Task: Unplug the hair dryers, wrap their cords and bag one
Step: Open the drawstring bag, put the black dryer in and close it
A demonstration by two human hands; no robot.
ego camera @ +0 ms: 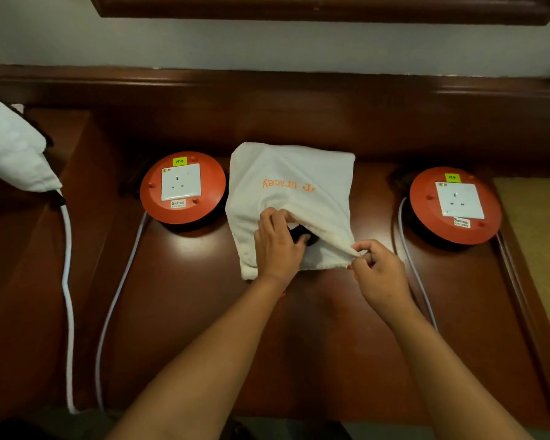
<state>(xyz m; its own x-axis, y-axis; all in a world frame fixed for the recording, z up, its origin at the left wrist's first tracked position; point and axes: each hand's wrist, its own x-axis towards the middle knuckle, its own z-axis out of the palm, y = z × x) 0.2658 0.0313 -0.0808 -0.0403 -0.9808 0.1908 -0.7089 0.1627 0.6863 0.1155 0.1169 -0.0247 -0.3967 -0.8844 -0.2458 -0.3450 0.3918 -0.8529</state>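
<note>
Bag: one white cloth bag (291, 185) lies on the brown surface (315, 344) between the reels; a dark thing (302, 235), likely a hair dryer, shows in its mouth
Left hand (277, 246): fingers curl on the top edge, lifting it so the mouth stays wide
Right hand (378, 268): pinches the bag's corner to pull it taut
Red cord reels: two (183, 187) (456, 204), sockets bare
White cords: three (67, 281) (118, 293) (413, 268)

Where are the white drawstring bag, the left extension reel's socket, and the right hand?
white drawstring bag (292, 173): head view, on its upper cloth panel above the orange lettering.
left extension reel's socket (181, 186): head view, middle of the white faceplate.
right hand (380, 269): head view, back of the hand pinching the bag's rim.
</note>
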